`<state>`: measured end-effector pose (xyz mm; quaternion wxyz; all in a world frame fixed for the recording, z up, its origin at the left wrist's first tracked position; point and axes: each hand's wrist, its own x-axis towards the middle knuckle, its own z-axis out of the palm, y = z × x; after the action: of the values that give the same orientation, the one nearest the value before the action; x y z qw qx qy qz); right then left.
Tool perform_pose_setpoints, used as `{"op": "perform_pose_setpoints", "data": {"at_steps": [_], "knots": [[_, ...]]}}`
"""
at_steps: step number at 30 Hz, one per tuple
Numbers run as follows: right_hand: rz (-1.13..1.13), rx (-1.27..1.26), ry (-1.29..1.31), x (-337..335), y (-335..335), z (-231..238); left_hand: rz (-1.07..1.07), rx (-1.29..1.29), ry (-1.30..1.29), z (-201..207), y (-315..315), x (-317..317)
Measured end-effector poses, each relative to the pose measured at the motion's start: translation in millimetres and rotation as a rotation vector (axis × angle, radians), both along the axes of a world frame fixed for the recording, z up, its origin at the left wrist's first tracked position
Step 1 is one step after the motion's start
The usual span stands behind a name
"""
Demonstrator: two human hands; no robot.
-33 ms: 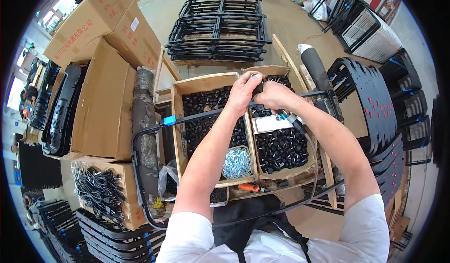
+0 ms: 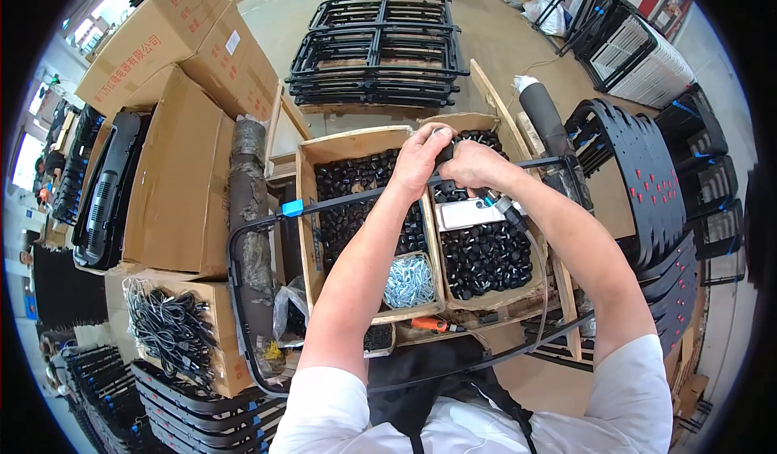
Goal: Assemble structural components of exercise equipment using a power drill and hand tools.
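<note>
A black tubular frame with a blue clip lies across a divided wooden bin. Over the bin's far part, my left hand is closed, thumb bent, around a small dark item I cannot make out. Pressed up beside it is my right hand, wrapped around an air tool whose metal coupling and hose trail toward me. My fingers hide the tool's front end. Black plastic feet fill the right compartment, where a white phone lies. Silver screws sit in a small tray.
Cartons stand on the left, with a box of coiled black cables below. Stacked black frames lie ahead. Wrapped posts flank the bin. An orange-handled tool rests at its near edge. Black panels are stacked right.
</note>
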<state>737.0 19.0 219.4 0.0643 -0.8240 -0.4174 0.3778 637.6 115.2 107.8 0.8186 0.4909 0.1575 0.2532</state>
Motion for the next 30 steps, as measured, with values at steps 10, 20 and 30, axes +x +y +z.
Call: {"op": "perform_pose_setpoints", "data": {"at_steps": [10,20,30], "knots": [[-0.067,0.056,0.121,19.1,9.2,-26.5,0.000,-0.093,-0.077,3.6,-1.6,2.8],[-0.023,0.208,-0.133,-15.0,-45.9,35.7,-0.152,-0.036,-0.176,56.8,-30.1,-19.2],[-0.061,0.019,-0.147,-161.3,-303.7,63.2,-0.568,-0.150,-0.080,52.5,-265.5,-154.8]]}}
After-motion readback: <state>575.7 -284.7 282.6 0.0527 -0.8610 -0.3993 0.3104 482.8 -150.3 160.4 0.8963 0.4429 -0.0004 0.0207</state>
